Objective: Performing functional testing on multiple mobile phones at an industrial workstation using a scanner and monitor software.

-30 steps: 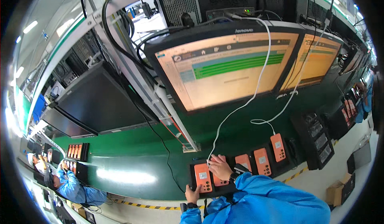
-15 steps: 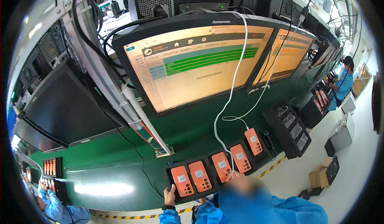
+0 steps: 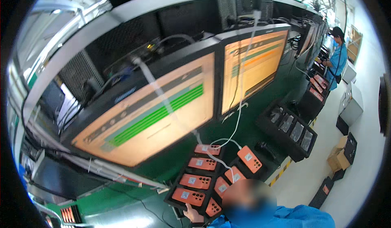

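Note:
My left hand [image 3: 193,214] grips the near end of a black tray [image 3: 182,175], fingers at its edge beside the closest phone. Several orange phones [image 3: 195,181] with white labels lie in that tray in a slanting row. It sits against a second black tray [image 3: 262,169], which holds more orange phones [image 3: 222,186]. One orange phone [image 3: 249,159] at the far end has a white cable [image 3: 240,118] plugged in. Another white cable [image 3: 222,162] runs down to a phone near the blurred patch. My right hand is not visible; the blurred patch covers that area.
Two lit monitors [image 3: 163,110] stand behind the trays on the green bench [image 3: 130,197]. Farther right are a black tray of bagged items [image 3: 287,128], a dark handheld device [image 3: 266,150] and a co-worker in blue [image 3: 337,59]. Cartons [image 3: 340,156] rest on the floor.
The view has swung right and tilted. A second tray of orange phones now lies at the left of the first, in my left hand. My right hand, earlier at the cable end, is now hidden.

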`<state>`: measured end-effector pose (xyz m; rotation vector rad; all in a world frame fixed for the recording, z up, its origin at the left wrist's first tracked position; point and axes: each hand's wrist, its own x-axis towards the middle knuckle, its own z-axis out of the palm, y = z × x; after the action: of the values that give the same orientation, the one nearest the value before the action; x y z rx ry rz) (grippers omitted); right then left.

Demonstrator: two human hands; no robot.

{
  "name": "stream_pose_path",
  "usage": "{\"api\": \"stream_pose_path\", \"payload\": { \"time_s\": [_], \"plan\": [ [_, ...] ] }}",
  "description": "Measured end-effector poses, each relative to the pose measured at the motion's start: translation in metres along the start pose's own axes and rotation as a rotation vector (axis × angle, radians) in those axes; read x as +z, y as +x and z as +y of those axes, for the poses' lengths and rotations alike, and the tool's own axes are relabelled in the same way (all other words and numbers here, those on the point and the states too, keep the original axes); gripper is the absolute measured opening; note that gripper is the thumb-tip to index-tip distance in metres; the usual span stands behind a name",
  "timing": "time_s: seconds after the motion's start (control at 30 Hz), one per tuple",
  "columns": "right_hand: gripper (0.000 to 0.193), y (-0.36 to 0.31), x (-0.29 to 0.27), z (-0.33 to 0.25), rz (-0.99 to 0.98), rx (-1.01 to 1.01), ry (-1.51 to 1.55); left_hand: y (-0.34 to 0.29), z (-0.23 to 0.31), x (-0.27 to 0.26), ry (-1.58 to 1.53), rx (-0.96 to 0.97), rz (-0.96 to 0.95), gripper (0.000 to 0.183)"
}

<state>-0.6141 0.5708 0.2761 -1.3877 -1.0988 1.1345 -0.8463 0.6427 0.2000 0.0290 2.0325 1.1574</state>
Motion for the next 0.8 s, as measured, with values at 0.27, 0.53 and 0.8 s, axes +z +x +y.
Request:
{"api": "stream_pose_path", "payload": {
  "time_s": [0.27,0.53,0.8],
  "plan": [
    [0.031,0.022,-0.044,0.018,0.014,0.062,-0.176,0.051,0.114,0.124,-0.045,-0.155,-1.099,0.048],
    [0.032,0.033,-0.064,0.016,0.001,0.176,-0.106,0.061,0.143,0.143,0.137,1.111,-0.676,0.033],
    [0.038,0.039,-0.029,0.021,-0.027,0.059,-0.23,0.118,0.02,-0.005,0.717,1.161,0.078,0.054]
  ]
}}
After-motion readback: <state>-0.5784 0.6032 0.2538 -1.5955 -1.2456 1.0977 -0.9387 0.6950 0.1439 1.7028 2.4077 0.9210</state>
